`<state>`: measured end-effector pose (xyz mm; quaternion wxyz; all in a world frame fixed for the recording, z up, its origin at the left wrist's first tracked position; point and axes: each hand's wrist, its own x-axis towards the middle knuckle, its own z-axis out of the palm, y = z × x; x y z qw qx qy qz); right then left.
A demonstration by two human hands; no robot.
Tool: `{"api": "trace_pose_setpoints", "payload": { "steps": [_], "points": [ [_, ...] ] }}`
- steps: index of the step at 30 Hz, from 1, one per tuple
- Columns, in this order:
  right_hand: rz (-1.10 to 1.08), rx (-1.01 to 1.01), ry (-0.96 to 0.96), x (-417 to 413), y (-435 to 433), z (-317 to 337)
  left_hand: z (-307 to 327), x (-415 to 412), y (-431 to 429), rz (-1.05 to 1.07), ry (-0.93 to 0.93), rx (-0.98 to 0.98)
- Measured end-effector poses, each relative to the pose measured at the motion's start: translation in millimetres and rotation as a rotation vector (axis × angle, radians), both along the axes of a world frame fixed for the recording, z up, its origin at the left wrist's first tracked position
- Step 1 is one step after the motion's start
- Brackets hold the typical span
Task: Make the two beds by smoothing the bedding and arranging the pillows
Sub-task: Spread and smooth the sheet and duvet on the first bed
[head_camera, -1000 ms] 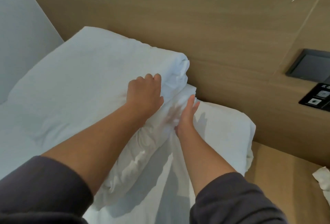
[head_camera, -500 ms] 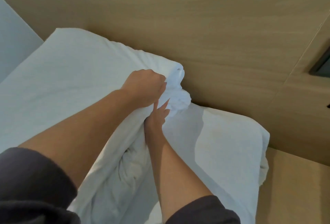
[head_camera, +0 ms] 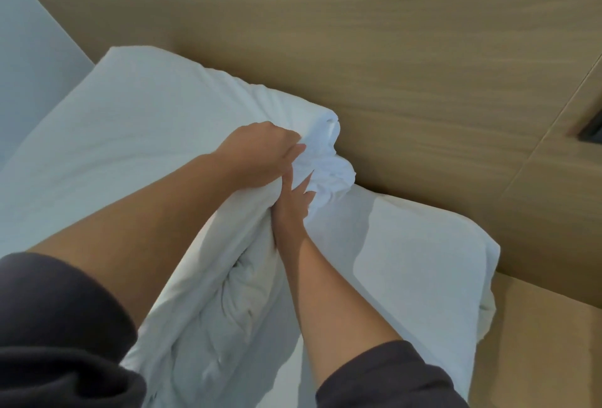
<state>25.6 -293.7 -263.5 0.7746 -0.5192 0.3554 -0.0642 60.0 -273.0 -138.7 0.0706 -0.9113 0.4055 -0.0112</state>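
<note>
In the head view, the left hand (head_camera: 260, 153) is closing into a fist on the bunched corner of the upper pillow (head_camera: 136, 147), which is lying at the head edge of the bed against the wooden headboard (head_camera: 374, 49). The right hand (head_camera: 293, 209) is pressing half-open, fingers spread, into the loose pillowcase fabric. A lower pillow (head_camera: 423, 271) is lying beneath, toward the bed's right corner.

The pillow (head_camera: 156, 134) is matt white cloth, creased at its bunched end; the headboard (head_camera: 374, 49) is smooth, matt wood grain.
</note>
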Motion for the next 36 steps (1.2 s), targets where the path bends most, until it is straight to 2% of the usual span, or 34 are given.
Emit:
{"api": "trace_pose_setpoints", "payload": {
  "steps": [6,9,16,21,22,23,25,27,30,32,36],
  "points": [
    [-0.05,-0.008,-0.045,-16.6,-1.5,-6.2,-8.5,-11.5,22.7,0.066,-0.141,-0.16],
    [-0.059,-0.027,-0.053,-32.3,5.4,-5.6,-7.9,-39.0,46.3,0.063,-0.234,-0.133],
    [0.013,-0.044,-0.016,-84.6,56.3,-2.5,-10.3,-130.1,158.7,0.325,-0.304,-0.231],
    [-0.03,0.022,-0.002,-128.7,126.8,-18.3,-31.5,-191.8,237.5,0.582,-0.295,-0.147],
    [-0.056,0.055,-0.015,-133.6,137.7,-18.8,-36.1,-198.6,246.5,0.57,-0.307,-0.188],
    [-0.072,0.089,-0.029,-135.6,145.1,-18.1,-40.8,-205.0,250.5,0.47,-0.353,-0.247],
    [-0.064,0.127,-0.063,-136.3,147.9,-18.8,-46.2,-215.7,244.1,0.14,-0.509,-0.317],
    [-0.033,0.133,-0.088,-139.9,143.7,-26.2,-48.4,-217.9,229.7,-0.014,-0.594,-0.247],
    [0.025,0.127,-0.069,-157.2,144.7,-34.4,-46.8,-209.1,216.3,0.14,-0.513,0.01],
    [0.057,0.131,-0.062,-166.1,147.7,-33.9,-50.5,-200.7,218.8,0.26,-0.502,0.096],
    [0.072,0.153,-0.115,-165.5,148.2,-30.1,-50.7,-179.1,211.2,0.338,-0.563,0.135]
  ]
}}
